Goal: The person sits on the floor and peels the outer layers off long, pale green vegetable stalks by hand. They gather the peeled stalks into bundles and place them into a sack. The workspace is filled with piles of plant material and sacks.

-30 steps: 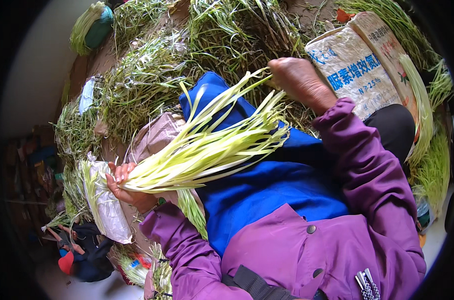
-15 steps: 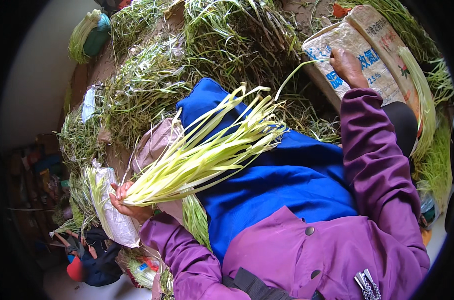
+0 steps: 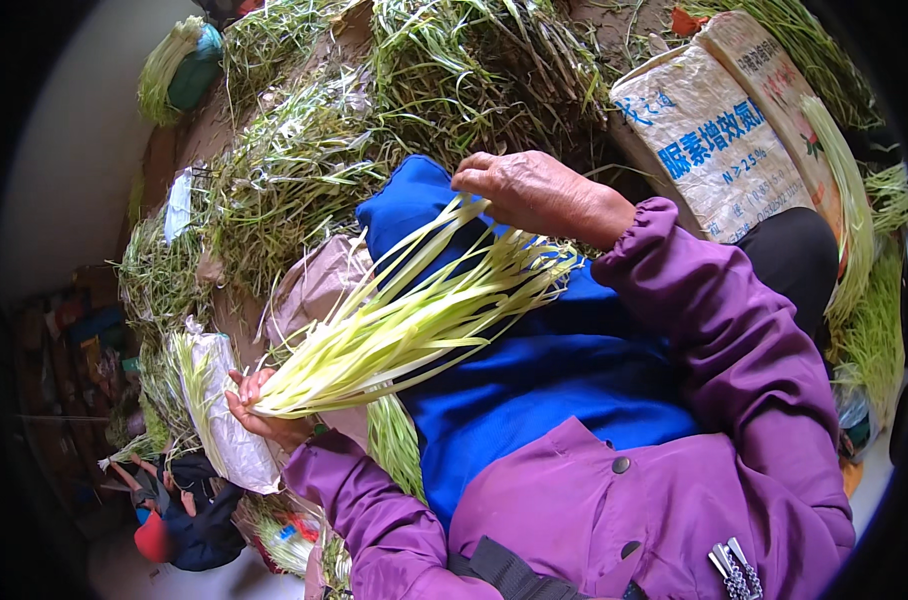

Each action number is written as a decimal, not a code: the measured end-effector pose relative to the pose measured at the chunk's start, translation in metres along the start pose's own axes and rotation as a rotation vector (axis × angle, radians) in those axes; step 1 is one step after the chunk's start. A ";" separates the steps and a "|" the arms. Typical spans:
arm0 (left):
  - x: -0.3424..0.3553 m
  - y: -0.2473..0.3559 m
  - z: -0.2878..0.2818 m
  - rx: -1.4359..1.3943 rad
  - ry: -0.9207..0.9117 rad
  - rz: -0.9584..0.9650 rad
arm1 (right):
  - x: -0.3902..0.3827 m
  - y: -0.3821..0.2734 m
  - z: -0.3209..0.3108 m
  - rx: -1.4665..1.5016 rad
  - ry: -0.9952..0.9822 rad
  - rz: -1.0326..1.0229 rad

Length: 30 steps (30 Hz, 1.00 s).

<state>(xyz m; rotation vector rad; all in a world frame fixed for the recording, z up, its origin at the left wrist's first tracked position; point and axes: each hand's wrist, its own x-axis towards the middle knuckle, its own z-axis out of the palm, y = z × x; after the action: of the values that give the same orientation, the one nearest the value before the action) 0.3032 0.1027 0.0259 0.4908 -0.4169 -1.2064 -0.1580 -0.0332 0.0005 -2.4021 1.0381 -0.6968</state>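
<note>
My left hand (image 3: 257,400) grips the base of a bunch of long pale yellow-green leaves (image 3: 394,330), which fans out up and to the right across a blue cloth (image 3: 564,370) on my lap. My right hand (image 3: 489,185) is closed at the upper tips of the bunch, fingertips pinched on leaf ends. Below and behind the bunch lie a pinkish-brown sack (image 3: 309,280) and more green leaves (image 3: 394,450).
Heaps of dried greens (image 3: 294,150) cover the ground ahead. A printed woven sack (image 3: 714,150) with pale bundles (image 3: 839,220) sits right; a white wrapped bundle (image 3: 234,420) lies left. A co-worker in a red cap (image 3: 189,515) works at lower left, hands among stems.
My right hand went out to the right over the printed sack with a single leaf, then came back left and down to the bunch's tips. That loose leaf no longer shows there.
</note>
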 end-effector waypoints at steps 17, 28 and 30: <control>-0.002 -0.003 -0.004 0.014 0.043 0.023 | -0.003 0.015 -0.003 0.086 0.058 0.085; -0.003 -0.001 -0.004 -0.001 0.026 0.009 | -0.016 0.034 -0.012 -0.192 0.036 0.133; -0.002 -0.002 -0.003 -0.001 0.039 0.010 | -0.017 0.030 -0.012 -0.011 0.094 0.108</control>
<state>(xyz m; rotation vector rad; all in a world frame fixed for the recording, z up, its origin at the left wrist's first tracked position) 0.3029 0.1050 0.0226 0.5100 -0.3855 -1.1856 -0.1911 -0.0415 -0.0116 -2.3220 1.2027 -0.7734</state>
